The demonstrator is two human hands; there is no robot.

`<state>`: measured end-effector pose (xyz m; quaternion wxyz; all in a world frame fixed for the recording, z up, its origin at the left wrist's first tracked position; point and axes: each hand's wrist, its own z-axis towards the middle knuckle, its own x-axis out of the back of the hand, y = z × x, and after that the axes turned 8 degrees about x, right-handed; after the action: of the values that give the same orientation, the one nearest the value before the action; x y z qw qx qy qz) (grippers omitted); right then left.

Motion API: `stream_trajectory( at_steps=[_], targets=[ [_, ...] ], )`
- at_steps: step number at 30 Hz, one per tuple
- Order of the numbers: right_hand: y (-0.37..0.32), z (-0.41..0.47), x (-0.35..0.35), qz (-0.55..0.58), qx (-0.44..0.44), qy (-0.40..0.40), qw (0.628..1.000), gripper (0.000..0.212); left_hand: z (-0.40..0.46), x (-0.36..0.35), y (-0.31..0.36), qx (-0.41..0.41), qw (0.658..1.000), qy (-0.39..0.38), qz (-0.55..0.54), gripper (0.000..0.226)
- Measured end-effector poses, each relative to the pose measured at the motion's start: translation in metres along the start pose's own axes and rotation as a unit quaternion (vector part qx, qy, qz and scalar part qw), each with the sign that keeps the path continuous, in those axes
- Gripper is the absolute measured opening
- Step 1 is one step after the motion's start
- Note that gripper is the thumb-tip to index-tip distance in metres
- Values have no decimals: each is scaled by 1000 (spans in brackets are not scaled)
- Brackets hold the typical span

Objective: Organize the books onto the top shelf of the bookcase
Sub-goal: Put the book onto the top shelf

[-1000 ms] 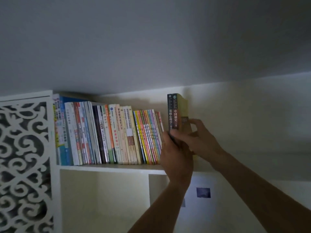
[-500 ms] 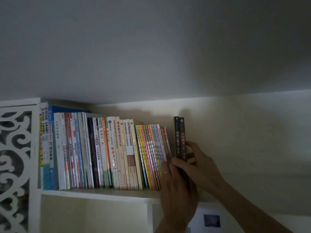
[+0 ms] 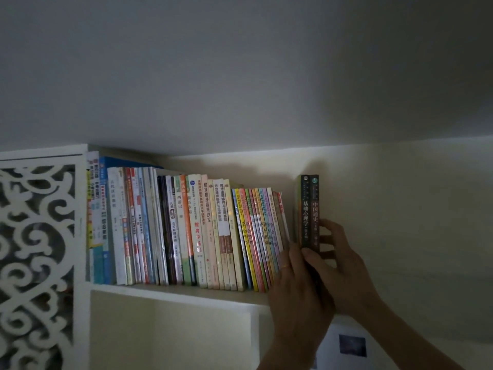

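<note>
The lower ends of the two dark books (image 3: 310, 209) are hidden behind the left hand (image 3: 296, 284) and right hand (image 3: 344, 268). Left of them, the carved white panel (image 3: 34, 249) is cut off by the frame's edge.

white fretwork panel (image 3: 34, 257), perhaps a photo (image 3: 352, 345)

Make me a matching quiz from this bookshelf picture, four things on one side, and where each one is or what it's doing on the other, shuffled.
Things:
1. two dark books
2. left hand
3. right hand
4. carved white panel

Places or states:
A. far left of the bookcase
B. upright at the row's right end, a gap beside them
C. fingers curled round the dark spines from the right
D. flat against the leaning colourful books

Pairs: 1-B, 2-D, 3-C, 4-A
</note>
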<state>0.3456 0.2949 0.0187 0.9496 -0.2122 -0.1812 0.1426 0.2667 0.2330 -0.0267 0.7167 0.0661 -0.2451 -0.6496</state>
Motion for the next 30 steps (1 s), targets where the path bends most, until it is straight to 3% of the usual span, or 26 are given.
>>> stream_trajectory(
  at_steps=[5, 9, 13, 16, 19, 22, 26, 30],
  targets=[
    [2, 1, 9, 200, -126, 7, 972, 24, 4, 6, 7, 5, 999, -31, -14, 40],
    [14, 6, 10, 187, -152, 38, 970, 19, -3, 30, 7, -21, 999, 32, -33, 44],
    [16, 9, -10, 128, -153, 50, 979, 35, -21, 80, 0, 12, 997, 3, -80, 42],
    [2, 17, -37, 101, -151, 27, 983, 44, -22, 125, -6, -6, 998, 38, -54, 42],
    [-8, 19, -65, -48, -103, -6, 993, 87, -13, 164, -17, -20, 996, 88, 2, 46],
    [-18, 16, -85, -193, -72, -16, 978, 117, -5, 190, -31, -38, 989, 137, 34, 43],
    [-24, 12, -95, -261, -33, 13, 965, 128, -2, 210, -39, -10, 985, 169, 36, 35],
    [-30, 15, -101, -294, -11, 36, 955, 133, -8, 220, -41, 10, 987, 160, 31, 41]
  ],
)
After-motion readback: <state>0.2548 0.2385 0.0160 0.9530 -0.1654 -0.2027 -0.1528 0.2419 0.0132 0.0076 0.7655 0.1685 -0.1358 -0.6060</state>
